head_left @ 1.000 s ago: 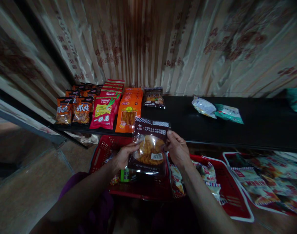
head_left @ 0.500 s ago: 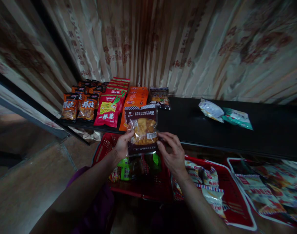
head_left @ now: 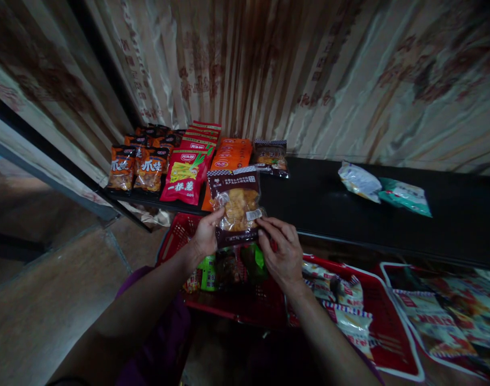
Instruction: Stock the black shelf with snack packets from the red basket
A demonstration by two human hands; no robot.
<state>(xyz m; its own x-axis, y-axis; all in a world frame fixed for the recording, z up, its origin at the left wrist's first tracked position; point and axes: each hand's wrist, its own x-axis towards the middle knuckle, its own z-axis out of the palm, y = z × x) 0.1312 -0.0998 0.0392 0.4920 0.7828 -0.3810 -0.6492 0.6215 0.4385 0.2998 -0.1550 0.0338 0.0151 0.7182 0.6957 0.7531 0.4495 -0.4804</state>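
Note:
A brown snack bag (head_left: 237, 206) with a clear window showing golden chips is held up in front of the shelf. My left hand (head_left: 207, 233) grips its left edge, thumb on the front. At the lower right corner, the fingers of my right hand (head_left: 282, 249) are closed on the bag near its white label. Just behind are orange packets (head_left: 231, 154) and a similar dark brown bag (head_left: 271, 158). A pink-red bag (head_left: 184, 177) stands to the left, alongside several black-and-orange snack bags (head_left: 149, 169).
The black shelf (head_left: 309, 193) also carries a white packet (head_left: 358, 181) and a teal packet (head_left: 406, 197). Below it stand a red basket (head_left: 237, 311) with green packets, another red basket (head_left: 393, 327) with white bags, and more bags at right. A patterned curtain (head_left: 245, 69) hangs behind.
The shelf and its bags appear slightly further right as my view shifts. The brown bag is tilted a little and sits slightly higher in view, still between both hands.

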